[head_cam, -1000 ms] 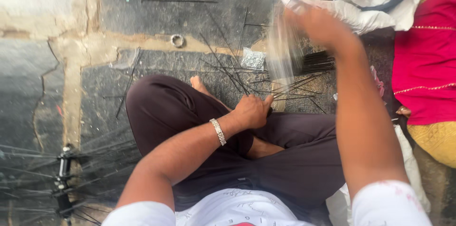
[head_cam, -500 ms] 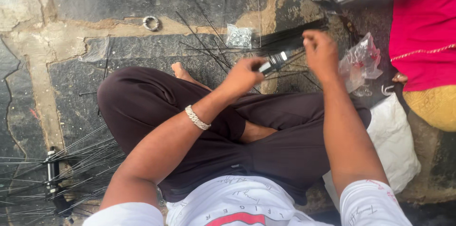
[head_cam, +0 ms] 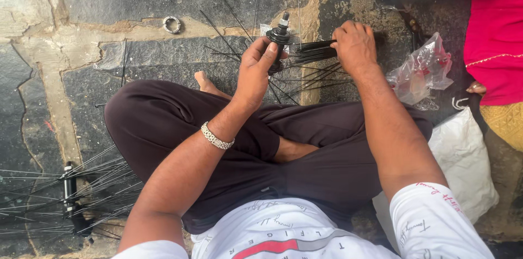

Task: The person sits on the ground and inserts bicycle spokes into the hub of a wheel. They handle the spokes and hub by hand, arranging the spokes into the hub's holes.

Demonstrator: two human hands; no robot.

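I sit cross-legged on a stone floor. My left hand (head_cam: 255,71) holds a black wheel hub (head_cam: 280,38) upright, fingers wrapped around its lower part. My right hand (head_cam: 354,45) grips a bundle of thin black spokes (head_cam: 314,51) whose ends point left toward the hub. More loose spokes (head_cam: 310,76) lie fanned on the floor under both hands. A silver bracelet (head_cam: 216,137) circles my left wrist.
A hub laced with many spokes (head_cam: 71,193) lies at lower left. A small metal ring (head_cam: 171,24) rests on the floor ahead. A clear plastic bag (head_cam: 422,71) and a white sack (head_cam: 463,158) sit to the right, beside red cloth (head_cam: 496,30).
My left hand rose off my knee, took the hub and now holds it upright. My right hand came down from the raised plastic bag and now grips the spoke bundle.
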